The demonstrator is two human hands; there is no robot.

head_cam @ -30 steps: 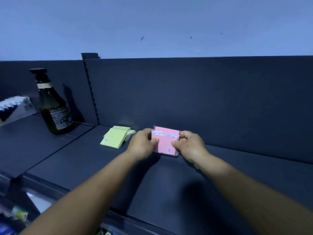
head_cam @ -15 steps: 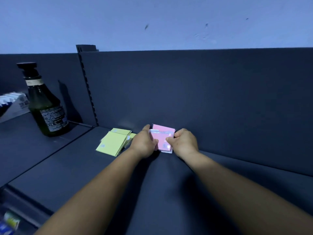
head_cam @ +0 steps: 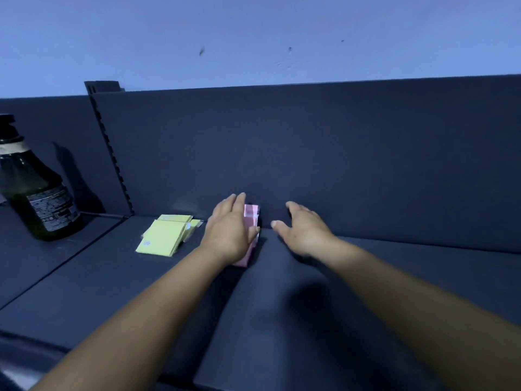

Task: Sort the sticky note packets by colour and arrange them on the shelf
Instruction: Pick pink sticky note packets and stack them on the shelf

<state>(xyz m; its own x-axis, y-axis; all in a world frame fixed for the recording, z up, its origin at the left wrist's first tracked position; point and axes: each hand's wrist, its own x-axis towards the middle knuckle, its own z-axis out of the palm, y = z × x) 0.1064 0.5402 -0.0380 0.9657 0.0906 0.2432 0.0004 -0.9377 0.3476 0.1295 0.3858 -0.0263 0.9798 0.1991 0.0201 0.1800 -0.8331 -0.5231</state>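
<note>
Left hand (head_cam: 229, 235) on pink packets (head_cam: 250, 232) (upright)

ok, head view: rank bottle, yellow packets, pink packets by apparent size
1. dark glass bottle, cut off at the left edge
2. yellow sticky note packets
3. pink sticky note packets, mostly hidden behind the left hand, so unsure

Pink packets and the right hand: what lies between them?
Only bare dark shelf shows between the pink packets and the right hand in the head view.
</note>
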